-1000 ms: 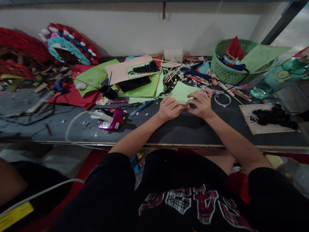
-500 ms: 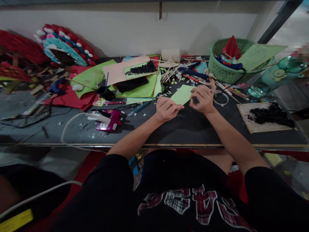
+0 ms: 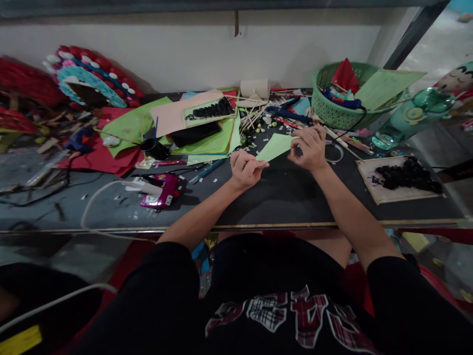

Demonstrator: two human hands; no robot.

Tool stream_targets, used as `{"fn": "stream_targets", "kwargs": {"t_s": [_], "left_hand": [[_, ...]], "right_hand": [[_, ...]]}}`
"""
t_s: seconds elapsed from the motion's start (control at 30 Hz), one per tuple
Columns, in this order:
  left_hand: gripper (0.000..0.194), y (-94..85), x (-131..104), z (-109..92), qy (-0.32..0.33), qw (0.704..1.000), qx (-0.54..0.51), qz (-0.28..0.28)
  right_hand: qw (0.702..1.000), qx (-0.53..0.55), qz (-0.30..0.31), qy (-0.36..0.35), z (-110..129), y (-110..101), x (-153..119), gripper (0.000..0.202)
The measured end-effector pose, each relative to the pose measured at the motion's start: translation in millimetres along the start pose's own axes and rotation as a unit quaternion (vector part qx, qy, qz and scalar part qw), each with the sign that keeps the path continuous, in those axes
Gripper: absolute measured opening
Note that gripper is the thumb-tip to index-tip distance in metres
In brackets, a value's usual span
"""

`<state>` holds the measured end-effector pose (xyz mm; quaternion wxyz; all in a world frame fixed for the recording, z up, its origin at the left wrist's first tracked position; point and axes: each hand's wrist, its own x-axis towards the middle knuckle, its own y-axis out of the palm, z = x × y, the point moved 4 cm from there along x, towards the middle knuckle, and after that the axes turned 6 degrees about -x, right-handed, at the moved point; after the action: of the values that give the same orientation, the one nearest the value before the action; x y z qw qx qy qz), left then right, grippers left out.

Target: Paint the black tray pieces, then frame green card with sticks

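Note:
A piece of light green paper point(image 3: 276, 147) is stretched between my two hands, just above the dark table. My left hand point(image 3: 246, 168) pinches its lower left corner between thumb and fingers. At the paper's right end, my right hand point(image 3: 308, 148) is closed on the edge, fingers curled. Behind the paper lie thin wooden sticks point(image 3: 254, 116) and scattered small scraps. A clear tape ring point(image 3: 334, 152) rests just right of my right hand. Left of my left hand lies a blue pen point(image 3: 207, 171).
A magenta glue gun point(image 3: 162, 191) with a white cord lies at left. Coloured paper sheets point(image 3: 201, 140) are stacked behind, near a black cup point(image 3: 157, 148). A green basket point(image 3: 345, 111), a teal bottle point(image 3: 402, 123) and a framed panel with black clumps point(image 3: 369, 185) stand at right.
The green paper has tilted and now looks narrower toward my left hand. My left hand has shifted slightly away from my right. The whole view has moved a little.

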<state>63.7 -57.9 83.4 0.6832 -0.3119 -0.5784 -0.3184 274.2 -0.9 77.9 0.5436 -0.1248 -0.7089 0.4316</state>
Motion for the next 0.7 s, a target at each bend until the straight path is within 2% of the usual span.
{"fn": "stream_targets", "kwargs": {"t_s": [0.13, 0.23, 0.37, 0.53, 0.7], "left_hand": [[0.022, -2.7, -3.2, 7.1, -0.026, 0.999, -0.025, -0.01], [0.024, -7.9, -7.1, 17.9, -0.054, 0.998, -0.009, -0.01], [0.033, -12.6, -18.3, 37.0, -0.128, 0.991, 0.023, -0.017], [0.044, -8.8, -39.7, 57.0, -0.204, 0.979, 0.025, 0.011], [0.045, -8.4, -48.8, 74.4, -0.284, 0.957, 0.03, 0.048]], "right_hand": [[0.999, -0.013, -0.032, -0.003, -9.7, -5.7, 0.7, 0.012], [0.998, -0.012, -0.03, 0.045, -33.7, -8.3, -1.6, 0.011], [0.993, -0.002, -0.054, 0.109, -58.3, -11.7, -6.3, 0.013], [0.989, 0.065, -0.101, 0.092, -47.3, -10.7, -4.6, 0.018], [0.975, 0.125, -0.131, 0.132, -38.3, -10.4, -3.2, 0.027]]}}
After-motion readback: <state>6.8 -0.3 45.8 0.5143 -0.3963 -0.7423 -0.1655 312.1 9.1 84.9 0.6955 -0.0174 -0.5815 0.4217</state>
